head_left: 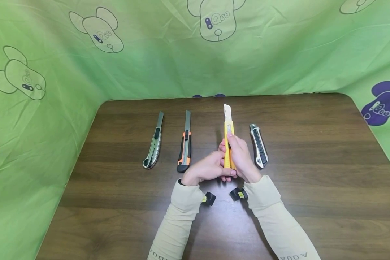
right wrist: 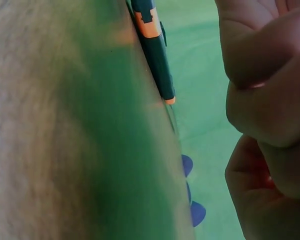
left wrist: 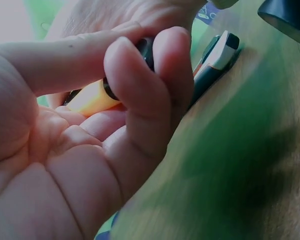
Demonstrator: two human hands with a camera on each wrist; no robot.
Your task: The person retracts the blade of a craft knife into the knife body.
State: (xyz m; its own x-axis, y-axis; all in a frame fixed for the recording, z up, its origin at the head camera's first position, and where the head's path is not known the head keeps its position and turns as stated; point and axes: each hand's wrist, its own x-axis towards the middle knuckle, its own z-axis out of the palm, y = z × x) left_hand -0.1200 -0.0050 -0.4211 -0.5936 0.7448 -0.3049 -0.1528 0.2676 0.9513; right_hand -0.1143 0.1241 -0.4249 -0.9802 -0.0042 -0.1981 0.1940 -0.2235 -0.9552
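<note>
Both hands hold a yellow box cutter (head_left: 228, 126) upright over the table, its pale blade out and pointing to the far side. My right hand (head_left: 242, 155) grips the handle, its thumb lying on the slider area. Lower down, my left hand (head_left: 209, 167) holds the handle's butt end. In the left wrist view, the left fingers (left wrist: 140, 95) curl about the dark end of the yellow handle (left wrist: 92, 97). Curled right fingers (right wrist: 270, 100) fill the right side of the right wrist view, which hides the cutter.
To the left lie a green-silver box cutter (head_left: 154, 146) and an orange-black box cutter (head_left: 184, 151), blades out. A silver-black box cutter (head_left: 259, 146) lies right of the hands, with no long blade showing. Green printed cloth (head_left: 149, 72) surrounds the brown wooden table (head_left: 117, 195).
</note>
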